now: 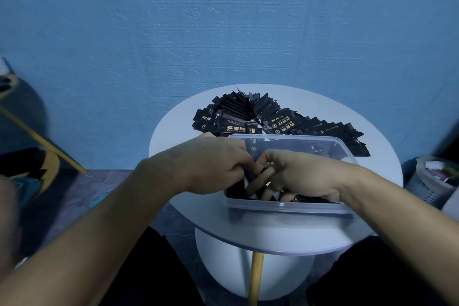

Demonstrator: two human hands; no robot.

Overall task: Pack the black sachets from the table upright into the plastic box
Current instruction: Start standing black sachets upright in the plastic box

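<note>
Both hands reach into the left end of the plastic box [288, 206] on the round white worktop [173, 136]. The left hand [211, 164] is curled and the right hand [298, 176] spread among black sachets [236, 187]; whether either grips 1 is unclear. More loose sachets [273, 119] lie fanned behind the box.

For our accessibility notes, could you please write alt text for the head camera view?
Both hands, the left hand and right hand, reach into a clear plastic box on a round white table, arranging black sachets at its left end. A fanned pile of loose sachets lies behind the box, against a blue wall.
</note>
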